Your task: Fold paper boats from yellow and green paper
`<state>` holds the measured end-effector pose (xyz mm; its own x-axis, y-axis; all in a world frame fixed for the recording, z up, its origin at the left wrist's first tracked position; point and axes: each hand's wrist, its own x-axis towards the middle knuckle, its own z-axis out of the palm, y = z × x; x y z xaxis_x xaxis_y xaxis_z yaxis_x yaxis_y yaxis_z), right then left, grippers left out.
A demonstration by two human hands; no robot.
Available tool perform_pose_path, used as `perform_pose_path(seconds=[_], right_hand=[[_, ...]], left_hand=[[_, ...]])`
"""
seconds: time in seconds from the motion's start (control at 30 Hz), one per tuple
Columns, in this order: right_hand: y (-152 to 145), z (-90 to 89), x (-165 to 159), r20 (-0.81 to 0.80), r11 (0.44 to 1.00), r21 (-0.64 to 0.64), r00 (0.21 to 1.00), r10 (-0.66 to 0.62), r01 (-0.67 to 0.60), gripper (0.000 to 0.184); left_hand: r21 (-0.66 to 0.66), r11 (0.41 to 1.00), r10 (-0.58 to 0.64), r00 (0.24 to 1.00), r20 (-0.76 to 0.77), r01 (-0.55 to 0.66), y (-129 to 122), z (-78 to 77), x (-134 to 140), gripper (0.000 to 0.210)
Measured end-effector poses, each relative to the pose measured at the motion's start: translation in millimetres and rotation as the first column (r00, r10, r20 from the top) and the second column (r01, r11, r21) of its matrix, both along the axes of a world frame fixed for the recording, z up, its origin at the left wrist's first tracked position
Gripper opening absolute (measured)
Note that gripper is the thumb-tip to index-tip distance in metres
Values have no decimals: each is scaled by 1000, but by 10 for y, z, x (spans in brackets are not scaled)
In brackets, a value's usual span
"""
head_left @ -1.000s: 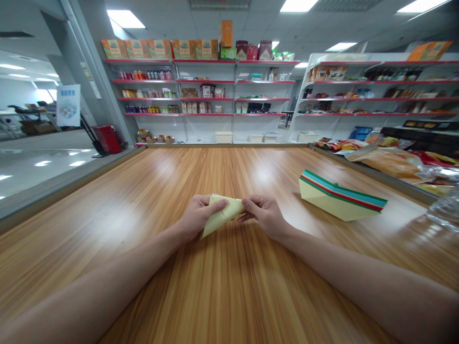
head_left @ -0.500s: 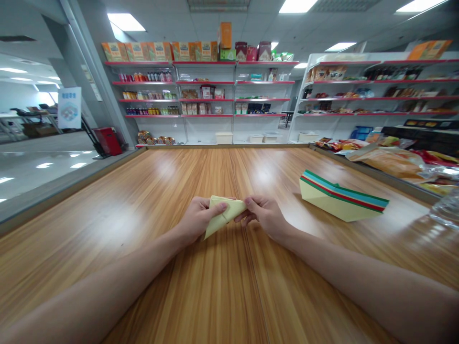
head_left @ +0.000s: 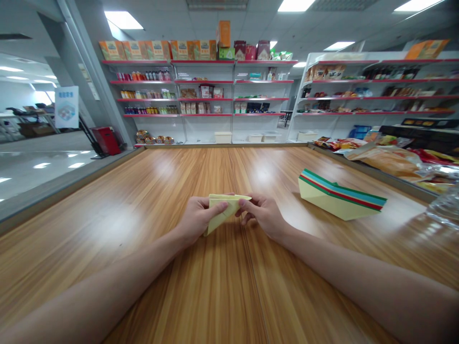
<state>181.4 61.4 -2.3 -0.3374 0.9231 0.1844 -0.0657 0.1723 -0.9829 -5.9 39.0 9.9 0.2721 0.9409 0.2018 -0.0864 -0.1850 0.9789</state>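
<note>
Over the middle of the wooden table (head_left: 172, 296) I hold a small folded piece of pale yellow paper (head_left: 223, 216). My left hand (head_left: 200, 214) grips its left side, thumb laid across the front face and fingers behind. With thumb and fingers, my right hand (head_left: 261, 212) pinches the paper near its pointed right end. The fingertips behind the sheet are partly hidden. To the right, a folded paper boat (head_left: 335, 199) stands on the table, pale yellow below with green, blue and red bands along its top edge.
At the right edge lies a clear plastic object (head_left: 444, 208), partly cut off. Snack packets (head_left: 387, 160) are heaped beyond the table's right border. Behind the far edge stand stocked shelves (head_left: 204, 114). A red box (head_left: 107, 141) is on the floor at left.
My right thumb has shifted left along the folded paper's front, so its pointed right end now shows past the thumb. The paper's top edge is tilted slightly differently. The paper boat stays put.
</note>
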Motion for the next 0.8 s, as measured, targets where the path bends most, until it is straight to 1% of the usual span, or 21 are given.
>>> perform_pose_path(seconds=[0.1,0.23,0.33,0.4,0.5,0.57,0.7,0.8], right_hand=[[-8,18,-5,-12,1000,12,1000,3,-3,32],[-14,14,-15,-91,999,6,995,40,-40,32],[-8,-9,-27,-129,998,-15,990,55,-58,33],[-5,-23,-38,-124,998,-18,991,54,-57,34],[-16,-28,-54,-61,999,-9,998,30,-30,37],[-34,-19,-60,2,1000,4,1000,11,-11,37],[-66,13,-59,116,1000,4,993,-1,0,37],[-64,19,-61,153,1000,4,988,13,-14,41]], left_hand=[[-22,1000,8,1000,15,-8,4,-5,8,28],[-65,997,40,999,16,-38,-10,27,26,31],[-55,996,62,998,-13,-63,-20,40,40,30],[-41,994,104,994,-45,-106,-13,28,46,31],[-8,972,230,967,-112,-233,14,-5,47,31],[27,961,277,948,-158,-277,28,-20,44,31],[60,972,235,950,-205,-227,27,-14,39,30],[66,974,227,949,-219,-217,20,2,43,32]])
